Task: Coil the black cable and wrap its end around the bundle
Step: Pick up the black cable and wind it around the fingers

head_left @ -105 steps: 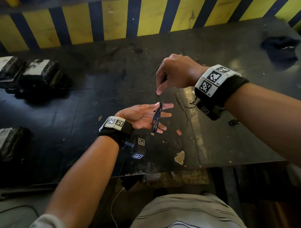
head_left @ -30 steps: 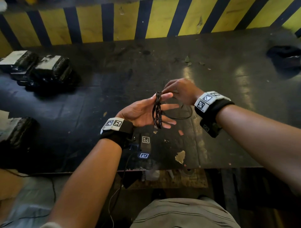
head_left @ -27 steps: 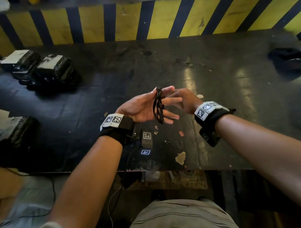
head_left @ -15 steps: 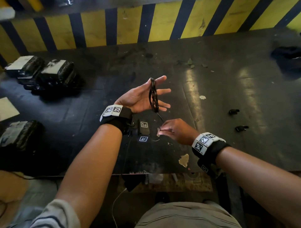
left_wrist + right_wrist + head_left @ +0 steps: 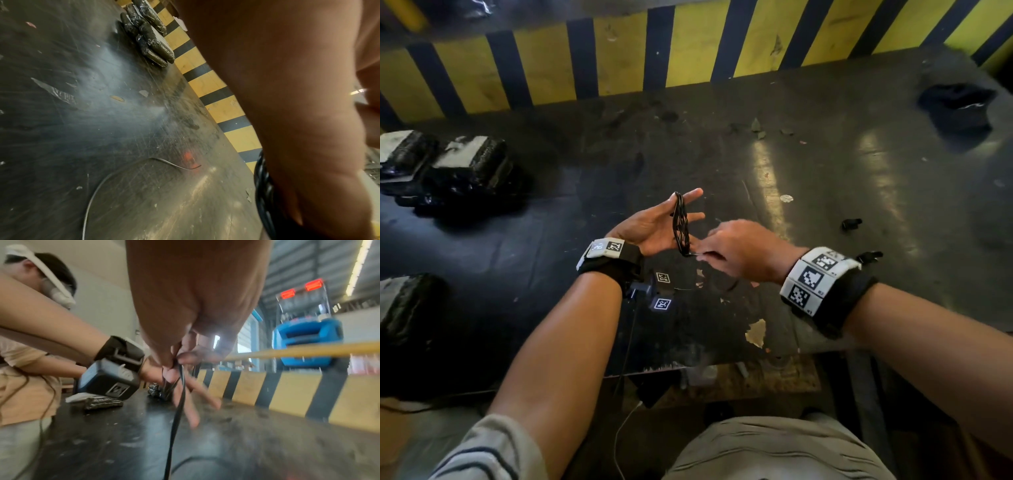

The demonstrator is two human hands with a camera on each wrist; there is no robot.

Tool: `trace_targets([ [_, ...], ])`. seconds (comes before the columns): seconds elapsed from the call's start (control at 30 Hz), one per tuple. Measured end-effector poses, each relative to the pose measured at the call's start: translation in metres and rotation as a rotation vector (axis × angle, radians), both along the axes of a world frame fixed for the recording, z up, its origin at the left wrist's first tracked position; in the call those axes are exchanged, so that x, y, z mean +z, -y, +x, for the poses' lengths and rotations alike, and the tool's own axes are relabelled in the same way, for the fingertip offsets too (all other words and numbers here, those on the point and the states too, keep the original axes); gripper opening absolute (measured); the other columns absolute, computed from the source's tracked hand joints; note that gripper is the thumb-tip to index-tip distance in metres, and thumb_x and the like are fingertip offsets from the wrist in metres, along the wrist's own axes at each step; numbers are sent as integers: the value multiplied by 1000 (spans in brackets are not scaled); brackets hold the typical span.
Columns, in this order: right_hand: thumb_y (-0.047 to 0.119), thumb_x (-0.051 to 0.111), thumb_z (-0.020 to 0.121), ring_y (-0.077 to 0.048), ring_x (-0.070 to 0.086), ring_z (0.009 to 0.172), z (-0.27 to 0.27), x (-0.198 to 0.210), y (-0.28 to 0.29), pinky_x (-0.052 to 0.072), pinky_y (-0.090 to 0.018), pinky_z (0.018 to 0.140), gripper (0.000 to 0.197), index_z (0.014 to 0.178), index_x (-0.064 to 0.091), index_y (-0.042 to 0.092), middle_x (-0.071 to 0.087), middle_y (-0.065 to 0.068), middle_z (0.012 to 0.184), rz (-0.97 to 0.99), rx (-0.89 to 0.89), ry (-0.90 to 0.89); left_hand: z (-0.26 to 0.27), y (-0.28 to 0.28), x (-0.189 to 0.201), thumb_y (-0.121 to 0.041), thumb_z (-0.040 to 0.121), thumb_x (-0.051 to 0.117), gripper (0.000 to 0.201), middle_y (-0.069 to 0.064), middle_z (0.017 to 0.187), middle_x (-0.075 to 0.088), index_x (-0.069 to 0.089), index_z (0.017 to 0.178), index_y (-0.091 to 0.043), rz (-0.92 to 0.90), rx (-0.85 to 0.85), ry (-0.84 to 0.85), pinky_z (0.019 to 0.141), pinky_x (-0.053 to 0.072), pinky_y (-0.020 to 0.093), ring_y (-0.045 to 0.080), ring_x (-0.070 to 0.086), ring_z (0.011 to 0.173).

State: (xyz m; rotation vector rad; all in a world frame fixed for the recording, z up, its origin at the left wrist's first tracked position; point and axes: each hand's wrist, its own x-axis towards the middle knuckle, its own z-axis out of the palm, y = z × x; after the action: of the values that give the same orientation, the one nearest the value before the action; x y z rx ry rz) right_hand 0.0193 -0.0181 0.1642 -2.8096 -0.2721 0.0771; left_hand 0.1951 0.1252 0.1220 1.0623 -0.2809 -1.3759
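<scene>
Looping round the straight fingers of my left hand [image 5: 650,228], the black cable [image 5: 681,224] sits as a tight bundle of several turns at the centre of the head view, held above the dark tabletop [image 5: 825,178]. That hand is flat, palm up, fingers spread, so the coil hangs on them rather than being squeezed. My right hand [image 5: 739,251] is just to the right of it, fingertips pinched on the loose strand at the bottom of the coil; from the right wrist view that strand [image 5: 176,418] drops from the pinch down toward the tabletop. In the left wrist view the turns [image 5: 264,191] show at the lower right against my hand, and a thin length of cable [image 5: 98,191] curves over the scratched surface below. Black wrapped packages [image 5: 469,168] lie at the left of the frame, a dark cloth [image 5: 959,106] at the upper right, and a yellow-and-black striped barrier [image 5: 619,61] runs along the top.
</scene>
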Motion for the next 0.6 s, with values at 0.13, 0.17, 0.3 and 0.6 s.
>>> trace_targets([
  [0.13, 30, 47, 101, -21, 70, 88, 15, 36, 11, 56, -42, 83, 28, 98, 73, 22, 75, 1, 95, -173, 49, 61, -5, -1, -5, -42, 97, 52, 55, 22, 152, 41, 46, 149, -24, -9, -46, 39, 111, 26, 72, 45, 51, 125],
  [0.17, 28, 47, 101, -22, 71, 87, 20, 44, 11, 56, -43, 82, 27, 98, 73, 21, 75, 1, 96, -227, 63, 85, -6, 0, -5, -41, 97, 53, 58, 22, 150, 43, 42, 151, -21, -10, -66, 58, 111, 25, 73, 44, 53, 124],
  [0.3, 27, 49, 101, -22, 70, 92, 36, 66, 16, 55, -41, 81, 26, 101, 75, 21, 76, 2, 98, -345, 82, 171, -14, 3, -1, -44, 82, 77, 70, 18, 160, 31, 50, 145, -25, 93, -137, 57, 106, 41, 65, 52, 55, 120],
  [0.6, 29, 59, 96, -20, 64, 101, 60, 78, 41, 48, -39, 82, 20, 99, 78, 29, 76, 8, 104, -290, 72, 169, -25, 3, 3, -48, 83, 74, 63, 12, 164, 21, 56, 142, -35, 46, -263, -7, 113, 31, 66, 50, 55, 124],
])
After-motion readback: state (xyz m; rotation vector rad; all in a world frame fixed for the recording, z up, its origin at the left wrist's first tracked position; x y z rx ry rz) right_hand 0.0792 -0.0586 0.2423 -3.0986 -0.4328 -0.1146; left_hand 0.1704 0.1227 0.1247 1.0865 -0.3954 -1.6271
